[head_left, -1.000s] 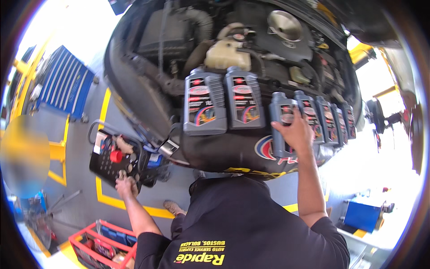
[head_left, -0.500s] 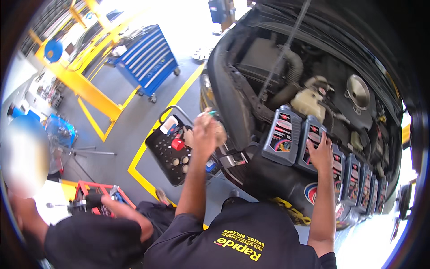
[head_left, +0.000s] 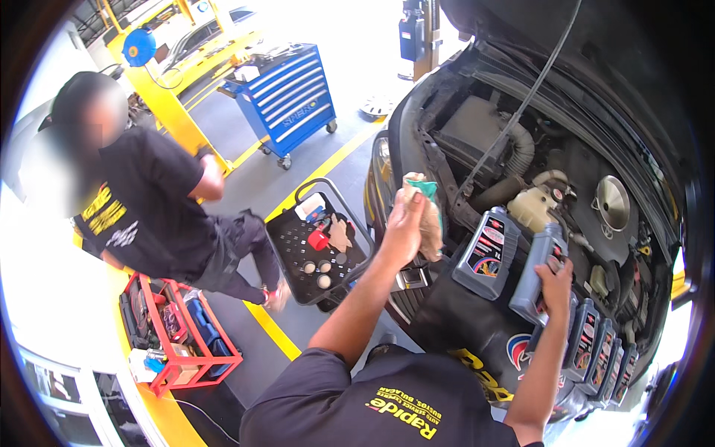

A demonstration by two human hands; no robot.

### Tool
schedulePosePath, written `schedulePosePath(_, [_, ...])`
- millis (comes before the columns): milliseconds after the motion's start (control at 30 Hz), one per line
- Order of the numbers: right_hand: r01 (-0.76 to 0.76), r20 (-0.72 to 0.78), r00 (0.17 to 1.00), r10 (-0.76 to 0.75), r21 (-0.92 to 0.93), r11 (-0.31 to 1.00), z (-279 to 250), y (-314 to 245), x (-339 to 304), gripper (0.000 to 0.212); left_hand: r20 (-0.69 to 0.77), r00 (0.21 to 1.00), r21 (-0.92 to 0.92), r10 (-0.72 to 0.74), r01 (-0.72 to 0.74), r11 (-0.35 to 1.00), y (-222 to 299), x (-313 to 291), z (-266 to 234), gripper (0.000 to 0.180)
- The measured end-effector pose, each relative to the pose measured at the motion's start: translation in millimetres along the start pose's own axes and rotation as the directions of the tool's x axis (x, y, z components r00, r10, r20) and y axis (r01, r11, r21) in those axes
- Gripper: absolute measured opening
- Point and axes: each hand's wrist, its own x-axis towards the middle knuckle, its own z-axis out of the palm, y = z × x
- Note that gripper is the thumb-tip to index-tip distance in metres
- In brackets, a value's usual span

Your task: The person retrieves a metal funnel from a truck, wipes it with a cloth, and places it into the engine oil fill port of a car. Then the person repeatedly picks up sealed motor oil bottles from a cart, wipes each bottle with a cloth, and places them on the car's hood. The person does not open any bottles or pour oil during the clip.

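A crumpled beige-and-teal rag [head_left: 430, 223] is gripped in my left hand [head_left: 402, 231], raised by the car's front edge. My right hand [head_left: 555, 287] is wrapped around a grey motor oil bottle [head_left: 530, 279], which tilts at the front of the engine bay. Just left of it stands another grey oil bottle [head_left: 485, 257] with a dark label. Several more oil bottles [head_left: 587, 346] line up to the right along the covered bumper. Behind them, a metal funnel [head_left: 613, 201] sits over the engine, near a cream-coloured reservoir [head_left: 530, 210].
A black tray cart [head_left: 290, 242] left of the car holds a red cap-like part [head_left: 319, 240] and a rag. Beyond it stands a blue tool cabinet [head_left: 287, 100]. A co-worker [head_left: 156, 201] is beside a red tool cart [head_left: 197, 365]. A prop rod [head_left: 514, 119] crosses the engine bay.
My right hand has turned and tilted the oil bottle it was resting on. My left hand with the rag has moved from over the tray cart toward the car. The co-worker has straightened up.
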Motion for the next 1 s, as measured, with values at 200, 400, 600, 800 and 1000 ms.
schedulePosePath(200, [-0.388, 0.453, 0.823, -0.342, 0.889, 0.242, -61, -31, -105, 0.095, 0.510, 0.640, 0.534, 0.575, -0.759, 0.372, -20, 5, 86, 0.036])
schedulePosePath(400, [-0.644, 0.622, 0.482, -0.617, 0.729, 0.232, -34, -32, -158, 0.105, 0.818, 0.562, 0.381, -0.120, -0.374, 0.846, -9, -59, 169, 0.040])
schedulePosePath(600, [-0.468, 0.596, 0.350, -0.722, 0.779, 0.417, -56, -13, -151, 0.105, 0.970, -0.005, -0.147, 0.243, -0.809, 0.570, 22, -75, 189, 0.036])
schedulePosePath(800, [0.264, 0.359, 0.588, -0.725, 0.763, 0.591, -72, -11, -164, 0.111, 0.939, 0.060, -0.144, 0.338, -0.826, 0.545, 7, -78, 178, 0.021])
schedulePosePath(1000, [0.512, 0.153, 0.856, -0.494, -0.111, 0.852, -70, -70, -170, 0.119, 0.525, 0.674, 0.839, -0.519, -0.307, 0.450, 16, -61, 175, 0.021])
